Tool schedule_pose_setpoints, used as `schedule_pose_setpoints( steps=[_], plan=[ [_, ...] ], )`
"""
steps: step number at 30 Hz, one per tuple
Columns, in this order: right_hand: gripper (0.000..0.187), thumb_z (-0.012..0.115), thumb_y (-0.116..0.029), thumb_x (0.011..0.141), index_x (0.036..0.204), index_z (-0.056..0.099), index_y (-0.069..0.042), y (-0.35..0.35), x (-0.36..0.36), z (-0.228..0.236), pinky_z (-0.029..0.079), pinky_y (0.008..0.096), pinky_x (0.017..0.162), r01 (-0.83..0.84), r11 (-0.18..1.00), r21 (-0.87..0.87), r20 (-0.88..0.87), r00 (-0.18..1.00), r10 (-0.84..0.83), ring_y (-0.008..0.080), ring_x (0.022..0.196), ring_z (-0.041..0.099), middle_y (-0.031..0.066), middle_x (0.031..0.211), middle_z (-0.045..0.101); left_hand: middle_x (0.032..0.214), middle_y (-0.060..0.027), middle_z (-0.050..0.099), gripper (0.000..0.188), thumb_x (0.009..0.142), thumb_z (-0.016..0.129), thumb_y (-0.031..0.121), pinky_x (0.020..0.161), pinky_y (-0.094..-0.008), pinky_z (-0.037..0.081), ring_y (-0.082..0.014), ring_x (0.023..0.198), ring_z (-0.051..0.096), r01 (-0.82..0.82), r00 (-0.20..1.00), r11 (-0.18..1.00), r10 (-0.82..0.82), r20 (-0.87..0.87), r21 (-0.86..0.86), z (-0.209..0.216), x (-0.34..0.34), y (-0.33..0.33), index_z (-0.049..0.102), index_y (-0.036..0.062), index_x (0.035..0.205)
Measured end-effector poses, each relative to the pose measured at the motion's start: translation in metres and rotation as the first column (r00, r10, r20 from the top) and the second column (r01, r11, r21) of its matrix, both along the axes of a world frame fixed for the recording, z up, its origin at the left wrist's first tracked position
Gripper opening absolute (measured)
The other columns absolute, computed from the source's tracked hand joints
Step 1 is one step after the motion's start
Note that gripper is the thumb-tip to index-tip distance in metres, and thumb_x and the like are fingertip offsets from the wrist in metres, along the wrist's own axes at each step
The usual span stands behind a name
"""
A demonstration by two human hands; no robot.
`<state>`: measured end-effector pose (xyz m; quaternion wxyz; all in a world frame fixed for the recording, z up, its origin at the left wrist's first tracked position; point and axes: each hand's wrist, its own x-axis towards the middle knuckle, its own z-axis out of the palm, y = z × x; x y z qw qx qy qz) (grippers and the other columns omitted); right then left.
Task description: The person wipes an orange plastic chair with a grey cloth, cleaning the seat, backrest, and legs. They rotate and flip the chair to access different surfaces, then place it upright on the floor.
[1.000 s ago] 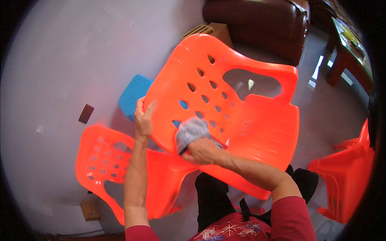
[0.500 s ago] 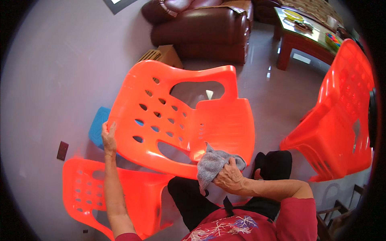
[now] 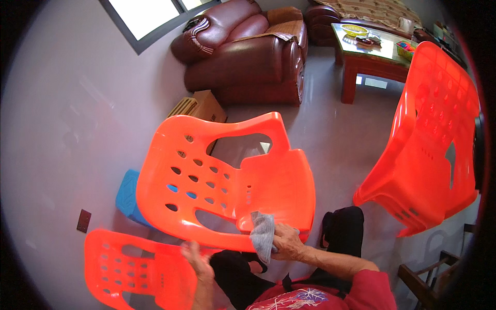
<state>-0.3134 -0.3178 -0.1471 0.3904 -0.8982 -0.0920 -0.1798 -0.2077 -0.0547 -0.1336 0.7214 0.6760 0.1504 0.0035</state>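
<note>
An orange plastic armchair [image 3: 268, 178] with teardrop holes in its backrest stands before me, its back to the left. My right hand [image 3: 289, 242] grips a grey cloth [image 3: 263, 236], which drapes over the chair's near armrest where it meets the seat's front. Just below that armrest is my left hand [image 3: 198, 261], slightly blurred, with its fingers stretched out and nothing in them. It hovers over a second orange chair [image 3: 121, 266] at the lower left; whether it touches either chair I cannot tell.
Stacked orange chairs [image 3: 429, 150] stand at the right. A blue plastic stool [image 3: 128, 199] sits behind the near chair, by the wall. Farther off are a cardboard box [image 3: 209, 107], a maroon leather sofa [image 3: 243, 67] and a low table [image 3: 351, 67]. A dark wooden frame [image 3: 418, 279] is at lower right.
My left hand has let go of the chair's backrest and moved right and toward me. The cloth hangs bunched more narrowly over the armrest. The view has tilted up, showing a window.
</note>
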Motion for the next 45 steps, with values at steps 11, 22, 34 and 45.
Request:
schedule_pose_setpoints(
  steps=[11,22,34,45],
  plan=[
    [0.044,0.074,-0.022,0.074,0.11,0.054,-0.005,-0.155,0.177,-0.007,0.046,0.0462,0.083,0.53,0.831,0.167,0.312,0.771,-0.554,0.0362,0.101,0.054,0.0188,0.109,0.055,0.136,-0.0137,0.029,0.09,0.071,0.076,0.003,0.107,-0.0398,0.029,-0.0227,0.123,0.034,-0.111,0.98,0.993,0.115,0.162,-0.034,-0.049,-0.03,-0.091,0.015,0.0034,0.136],
    [0.029,0.065,-0.016,0.078,0.107,0.061,-0.012,-0.206,0.342,0.009,0.05,0.047,0.081,0.419,0.69,-0.59,-0.152,0.782,-0.605,0.0298,0.103,0.059,0.0093,0.107,0.062,0.139,-0.0161,0.027,0.098,0.069,0.076,0.004,0.109,-0.0424,0.026,-0.0253,0.125,0.034,-0.078,0.956,0.992,0.048,0.29,0.095,-0.096,-0.029,-0.07,0.011,0.0029,0.141],
    [0.038,0.073,-0.024,0.066,0.098,0.062,-0.009,-0.297,0.23,0.021,0.052,0.0482,0.073,0.688,0.5,-0.525,-0.01,0.583,-0.812,0.0296,0.098,0.061,0.0115,0.1,0.064,0.123,-0.0075,0.044,0.081,0.07,0.072,-0.005,0.098,-0.0356,0.039,-0.0211,0.112,0.046,0.219,0.971,0.97,-0.205,0.121,-0.11,-0.053,0.051,-0.092,0.028,0.0046,0.137],
    [0.065,0.079,-0.039,0.054,0.105,0.057,-0.006,-0.316,0.158,0.035,0.048,0.047,0.079,0.594,0.612,-0.522,-0.326,0.524,-0.787,0.0328,0.095,0.063,0.0135,0.099,0.066,0.11,-0.0064,0.054,0.068,0.08,0.067,0.002,0.082,-0.0376,0.051,-0.0211,0.092,0.057,0.341,0.936,0.934,-0.326,0.129,-0.11,-0.056,0.088,-0.081,0.032,0.007,0.139]
  ],
)
